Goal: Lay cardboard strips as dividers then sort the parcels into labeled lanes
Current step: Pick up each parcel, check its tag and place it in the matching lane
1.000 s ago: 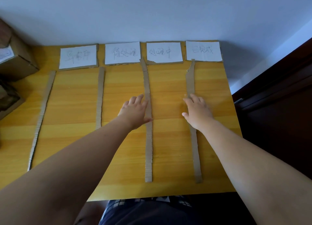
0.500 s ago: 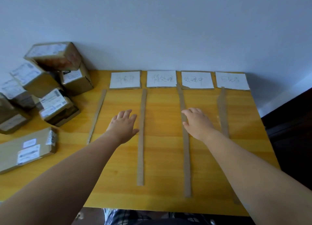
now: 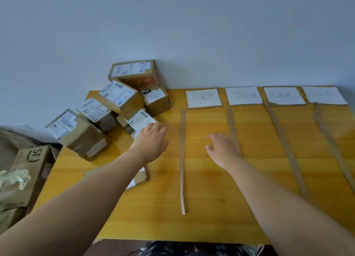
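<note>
Cardboard strips (image 3: 182, 159) lie set under four labels (image 3: 203, 98). Since a second ago we left them, swinging toward 10 o'clock: left hand (image 3: 151, 140) open, empty, nearing parcels (image 3: 119, 100); right hand (image 3: 221, 150) open over worktop (image 3: 211, 227). Sorting begins.

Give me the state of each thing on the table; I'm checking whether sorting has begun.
cardboard strips: four laid flat as dividers
lane labels: four, flat at the far edge
parcels: piled at left, unsorted
left hand: open, empty, reaching towards pile
right hand: open, empty
</note>
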A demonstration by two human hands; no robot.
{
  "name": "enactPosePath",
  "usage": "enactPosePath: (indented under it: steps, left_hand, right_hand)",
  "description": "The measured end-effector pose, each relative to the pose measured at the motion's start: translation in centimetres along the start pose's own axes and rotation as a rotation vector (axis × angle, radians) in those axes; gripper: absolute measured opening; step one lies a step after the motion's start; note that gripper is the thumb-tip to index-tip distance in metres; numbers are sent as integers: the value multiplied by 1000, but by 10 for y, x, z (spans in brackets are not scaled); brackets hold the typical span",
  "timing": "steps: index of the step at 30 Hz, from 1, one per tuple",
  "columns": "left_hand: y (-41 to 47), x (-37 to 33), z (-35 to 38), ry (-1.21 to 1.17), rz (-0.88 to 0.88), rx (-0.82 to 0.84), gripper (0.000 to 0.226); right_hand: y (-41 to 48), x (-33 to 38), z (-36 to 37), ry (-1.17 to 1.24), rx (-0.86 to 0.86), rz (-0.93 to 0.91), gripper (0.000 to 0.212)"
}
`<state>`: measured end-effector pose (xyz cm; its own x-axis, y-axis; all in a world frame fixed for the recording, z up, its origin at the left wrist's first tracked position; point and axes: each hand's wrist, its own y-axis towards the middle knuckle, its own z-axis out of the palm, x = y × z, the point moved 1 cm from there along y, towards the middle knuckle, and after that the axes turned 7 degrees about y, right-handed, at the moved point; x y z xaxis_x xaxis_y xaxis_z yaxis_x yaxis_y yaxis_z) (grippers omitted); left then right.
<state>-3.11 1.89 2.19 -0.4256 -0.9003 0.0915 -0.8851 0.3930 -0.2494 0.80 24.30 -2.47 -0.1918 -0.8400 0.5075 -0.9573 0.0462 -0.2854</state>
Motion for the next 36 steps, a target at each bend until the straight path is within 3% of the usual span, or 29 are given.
enactPosePath:
  steps: [7, 12, 19, 23, 27, 30, 36]
  left_hand:
    - [-24, 82, 3, -90, -90, -39, 51]
    - [-27, 123, 0, -175, -150, -100, 47]
    - [-10, 162, -14, -275, -185, -147, 44]
    - [8, 174, -23, -433, -253, -196, 46]
    - [17, 184, -26, -450, -258, -214, 47]
    - [21, 193, -25, -433, -258, -209, 47]
    - [23, 199, -18, -446, -291, -173, 49]
  right_hand:
    - [15, 85, 21, 98, 8, -63, 40]
    - [38, 144, 30, 306, -50, -60, 48]
    - [95, 213, 20, 492, 45, 3, 56]
    - [128, 231, 6, 600, 52, 68, 57]
    - [157, 243, 5, 669, 144, 150, 42]
    - [164, 248, 16, 747, 245, 239, 53]
    - [164, 244, 35, 933, 240, 375, 55]
